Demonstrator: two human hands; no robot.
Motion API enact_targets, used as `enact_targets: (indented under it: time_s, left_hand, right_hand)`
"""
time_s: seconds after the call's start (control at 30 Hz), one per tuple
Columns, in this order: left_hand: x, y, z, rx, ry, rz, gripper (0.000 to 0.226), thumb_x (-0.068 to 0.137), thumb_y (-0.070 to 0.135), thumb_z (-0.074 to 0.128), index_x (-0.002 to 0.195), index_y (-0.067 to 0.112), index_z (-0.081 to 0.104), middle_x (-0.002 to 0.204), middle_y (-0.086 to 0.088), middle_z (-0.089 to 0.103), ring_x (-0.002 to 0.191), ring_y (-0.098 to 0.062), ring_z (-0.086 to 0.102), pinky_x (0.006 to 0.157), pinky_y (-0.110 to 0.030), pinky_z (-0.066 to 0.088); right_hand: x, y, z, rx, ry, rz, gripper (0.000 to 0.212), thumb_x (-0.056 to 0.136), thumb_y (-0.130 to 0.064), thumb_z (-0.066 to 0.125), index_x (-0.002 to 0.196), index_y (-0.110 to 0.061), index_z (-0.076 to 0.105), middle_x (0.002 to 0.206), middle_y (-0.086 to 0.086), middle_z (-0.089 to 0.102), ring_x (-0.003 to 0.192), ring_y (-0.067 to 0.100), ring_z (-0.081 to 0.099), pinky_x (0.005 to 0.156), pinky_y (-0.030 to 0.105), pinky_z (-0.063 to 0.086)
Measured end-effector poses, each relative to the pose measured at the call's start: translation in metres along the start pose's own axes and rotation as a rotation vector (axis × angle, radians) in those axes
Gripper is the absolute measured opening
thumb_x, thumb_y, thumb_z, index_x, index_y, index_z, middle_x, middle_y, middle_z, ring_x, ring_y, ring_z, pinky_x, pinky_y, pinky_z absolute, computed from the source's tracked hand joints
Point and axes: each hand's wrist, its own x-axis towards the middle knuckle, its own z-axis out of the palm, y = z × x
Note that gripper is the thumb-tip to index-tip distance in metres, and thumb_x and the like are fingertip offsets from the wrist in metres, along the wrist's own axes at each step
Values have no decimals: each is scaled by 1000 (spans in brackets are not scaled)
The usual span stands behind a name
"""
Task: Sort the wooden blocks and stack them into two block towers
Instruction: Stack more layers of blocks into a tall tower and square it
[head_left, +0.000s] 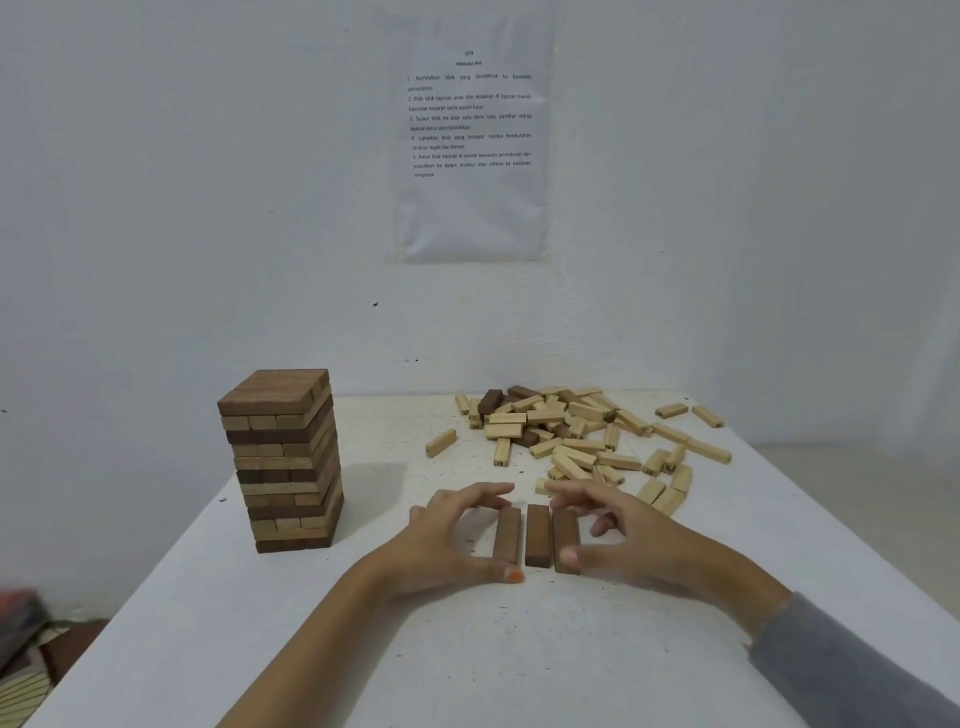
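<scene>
Left hand (452, 540), right hand (631, 535), three brown blocks (536, 535) between

White speckled table (493, 665) bearing sorted and unsorted pieces. Left: upright tower of light and dark brown wooden blocks (285, 462). Centre: three dark brown wooden blocks (537, 535) lying side by side; far right: loose heap of pale wooden blocks (571, 436), a few dark among them.
</scene>
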Motion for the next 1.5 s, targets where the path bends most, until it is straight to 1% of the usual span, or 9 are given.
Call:
enact_targets:
  time_s: [0.07, 0.2, 0.57, 0.7, 0.83, 1.0, 1.2, 1.33, 1.5]
  left_hand:
    - [2, 0, 3, 5, 39, 14, 82, 67, 59, 77, 136, 52, 33, 129, 30, 46, 129, -2, 27, 108, -36, 19]
    - [3, -3, 10, 26, 82, 51, 83, 64, 65, 76, 134, 54, 33, 121, 32, 46, 123, 6, 30, 101, -29, 22]
    - [5, -5, 13, 27, 104, 58, 81, 66, 60, 77, 135, 53, 34, 120, 38, 49, 122, 13, 32, 97, -14, 16]
    - [5, -4, 12, 3, 84, 62, 85, 67, 59, 77, 138, 54, 30, 128, 34, 50, 128, 10, 31, 102, -22, 16]
    - [6, -5, 12, -63, 76, 53, 89, 61, 63, 79, 136, 56, 31, 123, 35, 53, 131, -3, 38, 114, -44, 25]
    - [5, -3, 11, -74, 83, 48, 89, 61, 60, 80, 135, 58, 32, 119, 40, 52, 130, -5, 39, 113, -46, 27]
    - [5, -2, 11, -117, 89, 65, 87, 65, 44, 86, 137, 48, 37, 120, 26, 60, 121, 7, 46, 111, -35, 33]
    - [6, -2, 11, -129, 89, 67, 86, 66, 40, 86, 137, 45, 38, 120, 26, 60, 118, 11, 47, 105, -23, 35]
    - [6, -2, 11, -132, 88, 62, 86, 65, 40, 86, 137, 45, 38, 121, 25, 60, 119, 10, 46, 104, -21, 34]
  right_hand:
    - [-2, 1, -1, -118, -22, -42, 80, 68, -55, 81, 134, -61, 36, 129, -30, 51, 114, 0, 45, 95, 18, 40]
    - [1, 1, 5, -195, 36, -136, 80, 73, -46, 81, 137, -54, 33, 129, -27, 49, 113, -14, 41, 85, 5, 34]
    - [0, 2, 7, -163, 89, -156, 82, 68, -46, 85, 135, -54, 39, 125, -24, 55, 117, -4, 48, 94, 14, 42]
    - [0, 1, 8, -135, 97, -160, 84, 67, -42, 86, 135, -55, 37, 123, -25, 57, 118, -8, 47, 97, 16, 41]
    - [1, 2, 9, -117, 98, -160, 92, 65, -46, 86, 136, -59, 30, 123, -24, 58, 117, -7, 48, 96, 16, 41]
    - [2, 3, 9, -122, 99, -161, 85, 66, -41, 87, 133, -55, 37, 123, -23, 58, 117, -7, 49, 95, 17, 41]
    - [4, 4, 10, -117, 101, -165, 88, 64, -46, 87, 135, -57, 34, 123, -25, 59, 117, -8, 49, 93, 13, 40]
    - [5, 4, 10, -123, 93, -152, 85, 64, -46, 87, 132, -57, 36, 122, -26, 59, 116, -10, 48, 89, 9, 38]
    - [5, 4, 10, -115, 98, -145, 86, 63, -46, 88, 131, -58, 36, 120, -28, 60, 114, -11, 48, 89, 8, 38]
